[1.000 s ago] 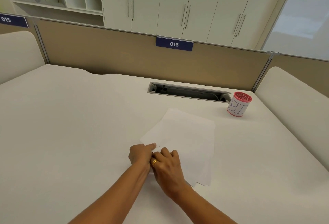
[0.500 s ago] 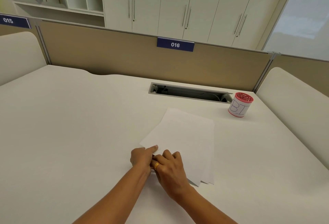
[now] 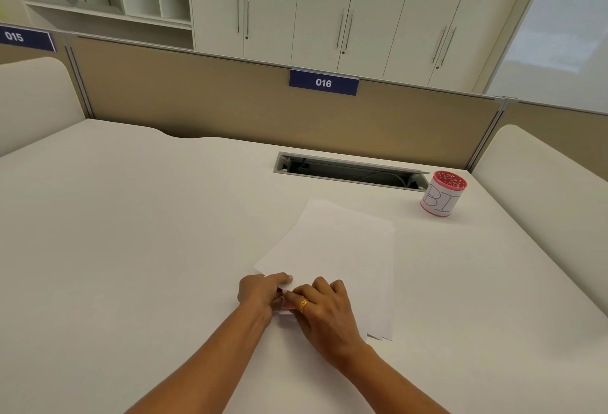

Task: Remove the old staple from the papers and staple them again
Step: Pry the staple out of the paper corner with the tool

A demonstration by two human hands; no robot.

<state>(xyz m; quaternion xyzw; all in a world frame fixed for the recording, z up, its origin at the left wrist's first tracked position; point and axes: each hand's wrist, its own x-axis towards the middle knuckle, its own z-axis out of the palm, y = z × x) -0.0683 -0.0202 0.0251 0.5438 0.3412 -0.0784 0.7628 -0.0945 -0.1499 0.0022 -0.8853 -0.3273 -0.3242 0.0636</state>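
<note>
A stack of white papers (image 3: 335, 249) lies on the white desk (image 3: 131, 232), slightly fanned at its near right corner. Both hands meet at the stack's near left corner. My left hand (image 3: 260, 292) pinches that corner, one finger lying flat on the top sheet. My right hand (image 3: 324, 311), with a gold ring, is curled around a small pink tool (image 3: 285, 304) that shows only between the two hands. I cannot tell whether it is a stapler or a staple remover. The staple itself is hidden under the fingers.
A pink-rimmed cup (image 3: 442, 193) marked with letters stands at the back right, beside an open cable slot (image 3: 348, 171) in the desk. A tan partition (image 3: 230, 107) with a blue 016 label closes the far edge. Padded side panels flank the desk.
The hands stay at the same paper corner. They have parted slightly, so the pink tool now shows between them, and the lower sheets have fanned out a little more.
</note>
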